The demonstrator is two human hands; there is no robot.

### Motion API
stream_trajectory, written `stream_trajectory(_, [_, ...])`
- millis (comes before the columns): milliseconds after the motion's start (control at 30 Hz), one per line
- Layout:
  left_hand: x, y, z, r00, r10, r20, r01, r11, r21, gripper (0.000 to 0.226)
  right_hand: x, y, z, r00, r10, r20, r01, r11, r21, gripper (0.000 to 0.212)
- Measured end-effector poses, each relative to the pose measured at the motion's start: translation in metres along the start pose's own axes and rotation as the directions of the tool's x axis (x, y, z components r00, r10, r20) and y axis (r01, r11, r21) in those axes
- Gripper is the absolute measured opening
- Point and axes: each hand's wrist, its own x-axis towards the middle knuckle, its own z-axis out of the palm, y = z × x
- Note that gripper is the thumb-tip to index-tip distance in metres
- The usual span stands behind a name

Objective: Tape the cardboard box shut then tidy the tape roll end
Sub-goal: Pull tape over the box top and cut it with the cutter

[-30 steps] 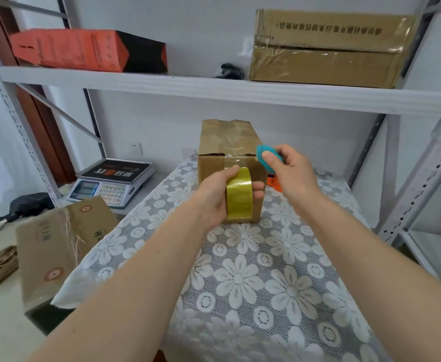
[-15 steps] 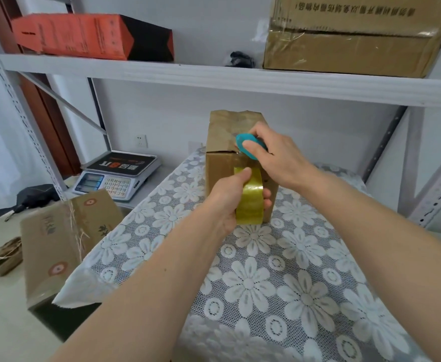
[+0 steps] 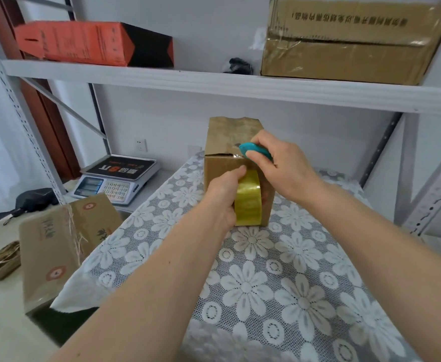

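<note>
Your cardboard box [image 3: 220, 176] stands on the flowered tablecloth [image 3: 279, 278], its long axis running away from you toward the wall, the near end facing you. Your left hand [image 3: 223, 197] grips the yellow tape roll [image 3: 248, 199], fingers curled round it. The roll stands on edge against the box's near face, its flat sides facing left and right and its band running up toward the box's top edge. Your right hand [image 3: 283, 165] holds a small teal cutter [image 3: 253, 150], fingers closed round it. The cutter's tip points left and sits at the near top edge of the box, just above the roll. A scale [image 3: 117, 178] sits to the left, with another carton [image 3: 65, 244] nearer you beside the table.
</note>
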Motion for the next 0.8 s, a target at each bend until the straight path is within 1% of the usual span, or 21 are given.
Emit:
stream_trajectory(33, [0.001,-0.001,-0.002,1.000,0.013,-0.016,-0.013,1.000,-0.016,0.039,-0.001,0.001,0.000,1.000,-0.006,0.002,0.006,1.000,-0.006,0.014])
stream_trajectory(133, [0.001,-0.006,-0.007,0.996,0.048,-0.069,-0.050,0.999,-0.021,0.063,-0.005,0.004,-0.002,1.000,-0.003,-0.013,0.003,1.000,-0.006,0.013])
stream_trajectory(167, [0.001,-0.007,-0.008,0.992,0.063,-0.106,-0.063,0.998,0.001,0.065,-0.005,0.005,-0.002,1.000,0.000,-0.017,0.000,1.000,-0.008,0.013])
stream_trajectory(233, [0.003,-0.007,-0.010,0.982,0.105,-0.157,-0.097,0.994,0.060,0.057,-0.006,0.006,-0.003,1.000,0.001,-0.025,-0.002,1.000,-0.019,0.013])
stream_trajectory(300, [0.003,-0.003,-0.011,0.980,0.102,-0.169,-0.089,0.993,0.082,0.046,-0.004,0.007,-0.003,0.999,-0.007,-0.038,0.005,0.999,-0.044,0.013])
stream_trajectory(367, [0.003,0.004,-0.013,0.990,0.034,-0.140,-0.027,0.998,0.052,0.041,-0.002,0.009,-0.002,0.999,-0.032,-0.036,0.029,0.996,-0.083,0.012])
stream_trajectory(433, [0.002,0.010,-0.016,0.994,-0.078,-0.075,0.078,0.997,-0.005,0.040,0.000,0.010,-0.002,0.998,-0.060,-0.016,0.058,0.991,-0.118,0.011])
stream_trajectory(533, [0.002,0.013,-0.022,0.981,-0.195,0.003,0.194,0.980,-0.044,0.047,0.001,0.013,0.001,0.995,-0.092,0.034,0.097,0.983,-0.156,0.010])
stream_trajectory(600, [0.002,0.013,-0.024,0.973,-0.230,0.032,0.232,0.971,-0.058,0.050,0.000,0.013,0.002,0.994,-0.098,0.046,0.104,0.978,-0.181,0.009])
stream_trajectory(667, [0.001,0.013,-0.024,0.967,-0.251,0.044,0.253,0.966,-0.059,0.046,0.001,0.011,0.002,0.994,-0.096,0.055,0.106,0.975,-0.196,0.008])
stream_trajectory(800, [0.004,0.014,-0.021,0.971,-0.236,0.028,0.236,0.972,-0.013,0.027,0.004,0.009,0.000,0.991,-0.105,0.084,0.121,0.970,-0.210,0.009])
